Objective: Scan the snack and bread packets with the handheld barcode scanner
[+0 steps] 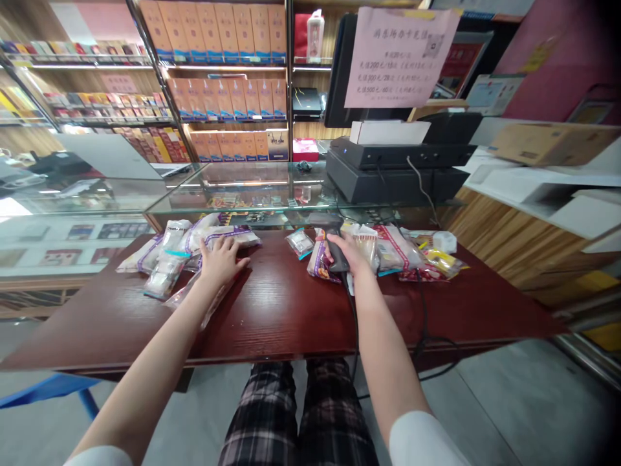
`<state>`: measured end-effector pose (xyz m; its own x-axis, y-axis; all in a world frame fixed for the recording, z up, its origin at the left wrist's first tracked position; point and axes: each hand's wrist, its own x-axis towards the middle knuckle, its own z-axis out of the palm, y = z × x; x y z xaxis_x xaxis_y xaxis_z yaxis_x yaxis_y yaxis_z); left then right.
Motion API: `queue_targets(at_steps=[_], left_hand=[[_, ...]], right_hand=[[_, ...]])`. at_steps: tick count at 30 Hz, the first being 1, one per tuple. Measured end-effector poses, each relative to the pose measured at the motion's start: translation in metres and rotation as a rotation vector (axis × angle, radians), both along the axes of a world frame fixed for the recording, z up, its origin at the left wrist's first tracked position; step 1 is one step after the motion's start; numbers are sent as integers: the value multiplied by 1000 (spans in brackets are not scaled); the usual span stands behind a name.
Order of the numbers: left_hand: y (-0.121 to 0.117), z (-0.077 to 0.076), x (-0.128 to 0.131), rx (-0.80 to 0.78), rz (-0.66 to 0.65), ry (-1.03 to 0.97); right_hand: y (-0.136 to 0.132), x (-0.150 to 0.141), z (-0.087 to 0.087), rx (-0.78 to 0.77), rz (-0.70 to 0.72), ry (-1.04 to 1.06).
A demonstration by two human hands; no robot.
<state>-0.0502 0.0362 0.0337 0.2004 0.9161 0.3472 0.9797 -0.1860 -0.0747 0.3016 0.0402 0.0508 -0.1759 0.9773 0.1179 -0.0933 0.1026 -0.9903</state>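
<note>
Plaid trousers below; right hand grips scanner, long axis fore-aft, handle nearer; left hand splayed on packets.

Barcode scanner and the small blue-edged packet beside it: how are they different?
The barcode scanner is dark, while the small packet is pale with blue edges. The scanner has a cable; the small packet has none. The scanner is gripped in the right hand; the small packet lies on the table. Both are near the table's far edge.
</note>
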Motion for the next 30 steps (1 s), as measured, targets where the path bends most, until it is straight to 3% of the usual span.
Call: queue_targets(at_steps=[4, 8, 12, 15, 21, 26, 30], left_hand=[[2, 2, -3, -2, 0, 43], [10, 8, 17, -31, 52, 50], [29, 8, 61, -74, -137, -155], [51, -1, 95, -198, -219, -382], [88, -33, 121, -274, -131, -719], [98, -52, 121, -279, -39, -725], [98, -56, 122, -270, -34, -632]], right_hand=[[3, 1, -3, 6, 5, 2], [2, 1, -1, -8, 14, 24], [0, 2, 2, -36, 6, 13], [1, 2, 2, -41, 6, 12], [4, 4, -2, -31, 28, 26], [2, 4, 3, -59, 28, 40], [0, 2, 6, -74, 16, 52]])
